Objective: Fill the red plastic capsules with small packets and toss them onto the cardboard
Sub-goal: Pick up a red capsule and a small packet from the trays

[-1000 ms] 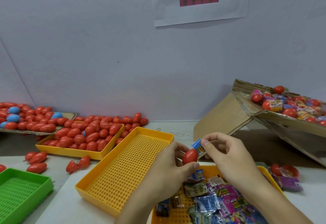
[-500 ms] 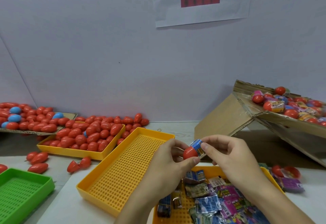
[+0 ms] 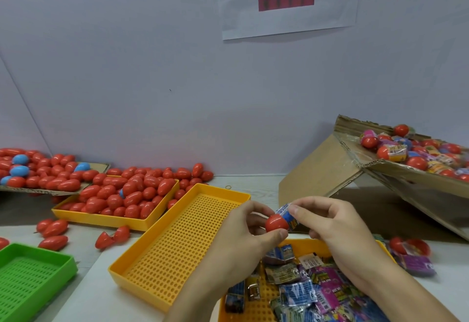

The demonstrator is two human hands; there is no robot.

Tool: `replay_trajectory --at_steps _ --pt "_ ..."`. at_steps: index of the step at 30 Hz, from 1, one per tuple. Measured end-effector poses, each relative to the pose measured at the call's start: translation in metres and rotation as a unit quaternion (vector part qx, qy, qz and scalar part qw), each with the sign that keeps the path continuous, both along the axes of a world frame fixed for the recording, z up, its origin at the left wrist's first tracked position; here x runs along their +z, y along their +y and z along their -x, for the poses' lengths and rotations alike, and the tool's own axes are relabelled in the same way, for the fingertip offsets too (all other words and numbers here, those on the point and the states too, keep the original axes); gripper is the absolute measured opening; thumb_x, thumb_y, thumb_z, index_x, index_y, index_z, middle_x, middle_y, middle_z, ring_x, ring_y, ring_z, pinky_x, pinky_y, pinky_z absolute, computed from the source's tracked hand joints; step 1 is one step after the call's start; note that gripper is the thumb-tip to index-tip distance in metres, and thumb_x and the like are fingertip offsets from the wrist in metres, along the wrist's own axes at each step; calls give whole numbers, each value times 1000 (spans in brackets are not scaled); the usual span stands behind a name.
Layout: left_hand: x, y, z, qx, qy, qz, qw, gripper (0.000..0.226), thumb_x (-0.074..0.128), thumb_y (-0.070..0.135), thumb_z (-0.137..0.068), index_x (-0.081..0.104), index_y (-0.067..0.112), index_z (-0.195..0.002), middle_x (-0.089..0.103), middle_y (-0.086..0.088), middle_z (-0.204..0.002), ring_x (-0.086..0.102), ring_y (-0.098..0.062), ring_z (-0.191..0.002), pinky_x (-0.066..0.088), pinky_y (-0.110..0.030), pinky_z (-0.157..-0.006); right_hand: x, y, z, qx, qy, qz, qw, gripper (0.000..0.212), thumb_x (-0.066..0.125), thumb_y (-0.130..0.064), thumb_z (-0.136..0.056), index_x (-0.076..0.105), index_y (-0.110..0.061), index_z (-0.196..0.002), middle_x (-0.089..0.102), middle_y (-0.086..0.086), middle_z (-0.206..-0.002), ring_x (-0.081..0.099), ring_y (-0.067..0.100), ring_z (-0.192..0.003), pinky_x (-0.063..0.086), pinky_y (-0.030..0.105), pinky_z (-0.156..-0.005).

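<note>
Head camera, looking forward and down at a pale tabletop (image 3: pixel 253 184) set against a plain grey-white wall. In the lower middle, two bare hands meet. The left hand (image 3: pixel 243 235) has its thumb and fingers curled round a small red plastic capsule half (image 3: pixel 276 222), held above the table. The right hand (image 3: pixel 337 228) pinches a small blue foil packet (image 3: pixel 288 216) between thumb and forefinger; the packet touches the capsule half, and whether it is partly inside cannot be told.

Directly beneath the hands sits a yellow perforated plastic tray of mixed foil packets (image 3: pixel 302 244), in blue, purple and green. Just to its left lies a long empty yellow perforated tray (image 3: pixel 177 243), angled away from the viewer. Farther left, another yellow tray heaped with red egg-shaped capsules (image 3: pixel 101 217) stands near the wall, with loose red capsules scattered around it. A green perforated tray (image 3: pixel 33 276) fills the lower left corner.

At the far left, a flat cardboard sheet (image 3: pixel 100 167) carries more red capsules and a few blue ones. At the right, a tilted brown cardboard box flap (image 3: pixel 317 169) holds filled red capsules mixed with colourful packets. A white paper sign with black characters (image 3: pixel 286 2) hangs on the wall.
</note>
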State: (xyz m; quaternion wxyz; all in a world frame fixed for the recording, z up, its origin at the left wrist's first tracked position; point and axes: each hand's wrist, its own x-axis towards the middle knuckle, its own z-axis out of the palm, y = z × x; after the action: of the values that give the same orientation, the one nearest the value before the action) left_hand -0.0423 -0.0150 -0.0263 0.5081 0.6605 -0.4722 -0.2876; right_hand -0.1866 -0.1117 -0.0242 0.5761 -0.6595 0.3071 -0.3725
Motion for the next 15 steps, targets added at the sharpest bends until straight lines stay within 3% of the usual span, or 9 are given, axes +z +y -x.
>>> replay_trajectory --at_steps 4,10,15 --pt "1 1 1 5 10 1 1000 26 80 31 -81 64 27 -100 74 6 -91 70 -6 -81 51 -13 -63 1 1 1 16 -27 -12 999 27 72 -42 -65 80 -26 -85 76 -4 -85 68 -1 -78 47 22 -68" --pt "0 1 0 -6 -8 -18 1000 26 80 31 -81 63 30 -100 74 6 -92 70 -9 -83 54 -17 -67 0 0 2 18 -5 29 999 6 74 -20 -82 80 -22 -84 77 -7 -83 69 -1 -80 48 7 -61" --pt "-1 1 0 -11 -27 -32 999 27 80 27 -82 61 29 -102 71 5 -93 67 1 -74 52 -14 -63 2 2 1 13 8 32 999 28 70 -45 -70 81 -23 -83 77 -7 -81 68 -2 -78 48 12 -61"
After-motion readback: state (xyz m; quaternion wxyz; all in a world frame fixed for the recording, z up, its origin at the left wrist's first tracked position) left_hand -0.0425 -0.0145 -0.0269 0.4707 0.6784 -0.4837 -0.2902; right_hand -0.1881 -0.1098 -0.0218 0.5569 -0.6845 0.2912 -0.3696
